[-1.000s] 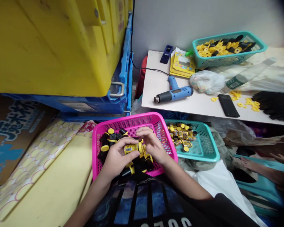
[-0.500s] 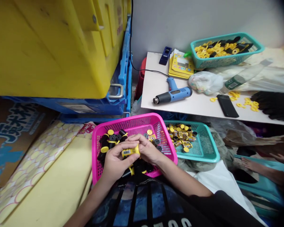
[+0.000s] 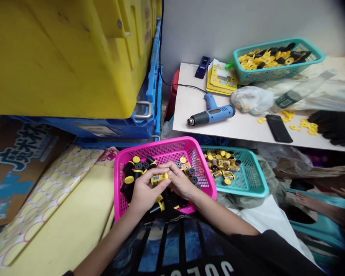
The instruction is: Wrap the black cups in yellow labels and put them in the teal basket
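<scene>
Yellow-labelled small plastic cylinder (image 3: 159, 178) is pinched between the closed fingers of the left hand (image 3: 143, 189) and the right hand (image 3: 180, 183), just above the pink plastic mesh basket (image 3: 161, 143). It looks light, stiff and smooth, so a grip round the barrel seems surest. Beyond lie a teal mesh basket (image 3: 258, 184) and a blue heat gun (image 3: 211, 114).

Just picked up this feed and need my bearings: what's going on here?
A person holds a small yellow-labelled cylinder between the left hand and right hand, over a pink basket of black and yellow cylinders. A teal basket beside it holds more labelled ones. A blue heat gun lies on the table behind.
</scene>
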### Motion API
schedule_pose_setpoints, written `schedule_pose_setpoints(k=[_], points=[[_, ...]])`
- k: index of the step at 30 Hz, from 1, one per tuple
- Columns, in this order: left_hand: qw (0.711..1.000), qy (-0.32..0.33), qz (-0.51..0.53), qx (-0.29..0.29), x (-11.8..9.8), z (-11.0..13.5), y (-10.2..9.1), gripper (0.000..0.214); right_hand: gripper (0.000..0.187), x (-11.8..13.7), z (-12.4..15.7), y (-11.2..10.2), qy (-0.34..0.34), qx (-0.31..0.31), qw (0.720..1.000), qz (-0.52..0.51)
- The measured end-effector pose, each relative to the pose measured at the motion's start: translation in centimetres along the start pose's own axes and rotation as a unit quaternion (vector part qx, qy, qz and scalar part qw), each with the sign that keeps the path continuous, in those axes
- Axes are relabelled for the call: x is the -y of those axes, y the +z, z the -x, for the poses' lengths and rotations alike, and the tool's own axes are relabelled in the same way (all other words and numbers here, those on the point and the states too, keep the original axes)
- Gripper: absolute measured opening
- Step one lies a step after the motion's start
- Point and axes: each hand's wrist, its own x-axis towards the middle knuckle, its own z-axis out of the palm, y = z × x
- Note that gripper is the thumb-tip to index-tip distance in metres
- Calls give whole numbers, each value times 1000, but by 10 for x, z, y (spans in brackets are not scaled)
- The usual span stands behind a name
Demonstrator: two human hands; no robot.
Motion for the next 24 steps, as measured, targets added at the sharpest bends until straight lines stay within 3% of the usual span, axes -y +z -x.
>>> schedule_pose_setpoints(k=[6,10,13,17,20,24], points=[[1000,-20,-13,-20,5,-2,1,16,42,-6,-4,-4,4,-9,1000,22],[996,-77,41,7,18,-7,0,22,40,0,-7,-9,-2,-3,995,96],[986,-120,117,15,22,-9,0,30,39,13,-7,-6,-58,-2,977,205],[977,-120,166,-56,17,-7,-8,35,44,23,-3,0,-136,-6,943,305],[965,-128,227,0,9,-3,-24,34,36,24,-3,1,-142,-4,936,321],[950,-160,257,81,6,3,-42,35,34,25,-3,-1,-144,30,953,265]])
